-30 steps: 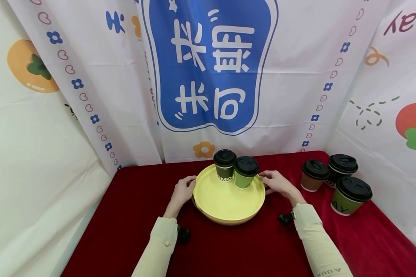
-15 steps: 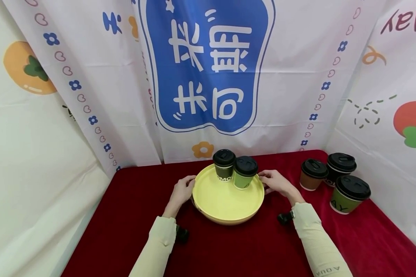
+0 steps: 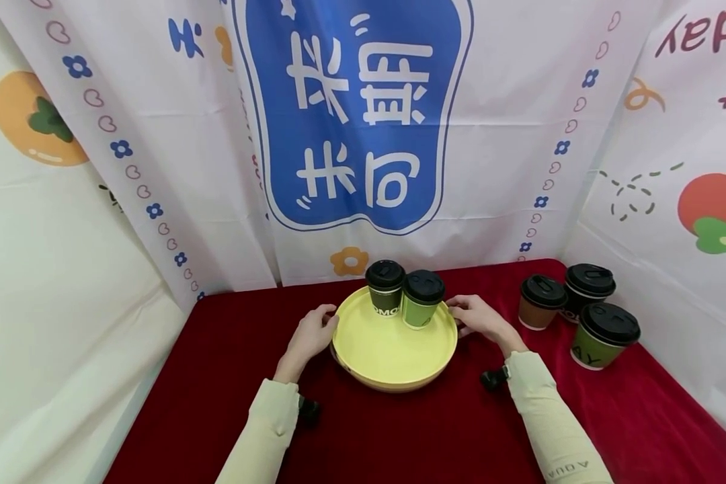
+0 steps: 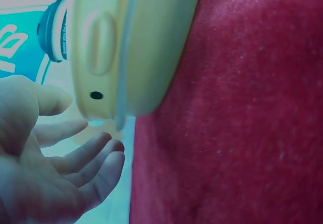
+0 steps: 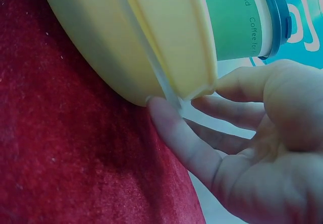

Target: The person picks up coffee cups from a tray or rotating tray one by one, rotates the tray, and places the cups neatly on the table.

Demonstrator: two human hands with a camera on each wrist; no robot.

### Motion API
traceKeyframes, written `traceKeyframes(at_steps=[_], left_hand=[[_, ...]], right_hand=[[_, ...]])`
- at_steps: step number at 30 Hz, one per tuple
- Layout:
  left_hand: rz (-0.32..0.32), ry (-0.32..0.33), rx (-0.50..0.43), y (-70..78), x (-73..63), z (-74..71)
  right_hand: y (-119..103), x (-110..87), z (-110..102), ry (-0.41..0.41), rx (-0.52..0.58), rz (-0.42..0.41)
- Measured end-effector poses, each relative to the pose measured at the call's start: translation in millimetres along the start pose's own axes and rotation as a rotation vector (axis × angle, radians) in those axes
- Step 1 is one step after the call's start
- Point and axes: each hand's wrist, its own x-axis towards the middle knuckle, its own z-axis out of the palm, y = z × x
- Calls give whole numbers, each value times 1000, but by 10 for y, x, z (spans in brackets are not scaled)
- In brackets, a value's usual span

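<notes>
A round yellow basin [image 3: 393, 356] with a tray-like top sits on the red cloth. Toward its back edge stand two lidded paper coffee cups, a dark green cup [image 3: 384, 302] and a light green cup [image 3: 418, 312]. My left hand [image 3: 310, 334] is at the basin's left side. In the left wrist view its fingers are loosely bent and apart from the yellow wall, which has a raised grip and dark holes. My right hand [image 3: 479, 316] holds the basin's right edge, thumb at the upper rim and fingertips at the lower lip, as the right wrist view shows.
Three more lidded cups stand at the right: a brown cup [image 3: 534, 316], a black cup [image 3: 577, 302] and a larger green cup [image 3: 594, 351]. Red cloth [image 3: 375, 437] covers the table. White printed curtains [image 3: 490, 168] rise behind it and along both sides.
My left hand has come away slightly to the left from the basin's rim. The right hand stays at its edge. The whole head view has shifted a little; the cups keep their places.
</notes>
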Motion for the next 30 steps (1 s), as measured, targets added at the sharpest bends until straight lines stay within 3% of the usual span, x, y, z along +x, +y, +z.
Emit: traceKeyframes(at_steps=[10,14,23,30], left_hand=[[229,51,149,148,-178,-27],[289,45,199,203,-266,-27],[456,-145,293,329,-464,-55],[559,-221,392,348,-563,-87]], right_hand=[[-1,11,8,-13,-6,-18],[-8,12,-2,-12,14,-18],[-7,16,-14,-9,36,-9],[-13,-6,-32,-15,31,-7]])
